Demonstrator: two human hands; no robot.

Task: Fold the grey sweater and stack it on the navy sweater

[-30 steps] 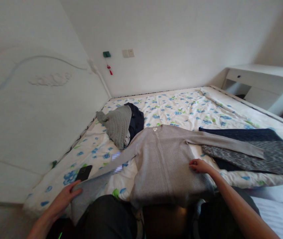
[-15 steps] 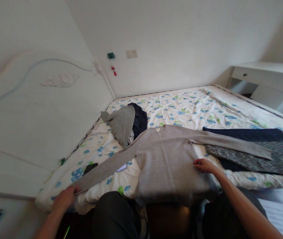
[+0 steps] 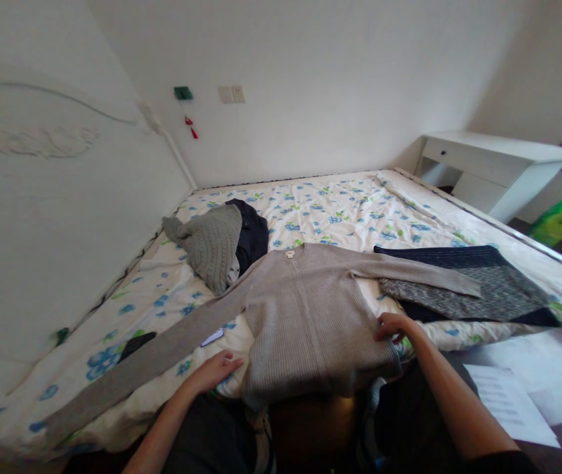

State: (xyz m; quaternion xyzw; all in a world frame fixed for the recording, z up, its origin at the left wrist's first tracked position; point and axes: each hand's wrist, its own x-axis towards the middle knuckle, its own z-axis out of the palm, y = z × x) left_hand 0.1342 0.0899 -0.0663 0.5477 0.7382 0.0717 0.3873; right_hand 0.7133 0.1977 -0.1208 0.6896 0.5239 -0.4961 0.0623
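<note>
Grey ribbed knit fills the near part of the bed: a grey sweater [image 3: 305, 316] lies flat, front up, with its hem hanging over the near edge of the mattress, just in front of the person's knees.

The left hand [image 3: 214, 370] now rests open and flat on the floral sheet [image 3: 340, 204], just beside the lower left corner of the sweater body; it holds nothing. A moment ago this hand was far out to the left, holding the cuff of the left sleeve [image 3: 147, 359]. It has let the cuff go, and the sleeve lies straight and stretched toward the near-left corner of the bed. I judge that the spreading of this sleeve is finished.

The right hand [image 3: 393, 325] stays on the right edge of the sweater body, fingers bent and pressing on the knit; I cannot tell if they pinch the cloth or only hold it down. The right sleeve [image 3: 414, 276] runs out over a dark speckled garment [image 3: 468, 296].

A black phone [image 3: 137, 343] lies just beyond the left sleeve. Farther back sits a pile of grey and navy clothes [image 3: 222, 240], near the white headboard [image 3: 39, 210]. A white desk [image 3: 498, 164] stands well apart at the far right.
</note>
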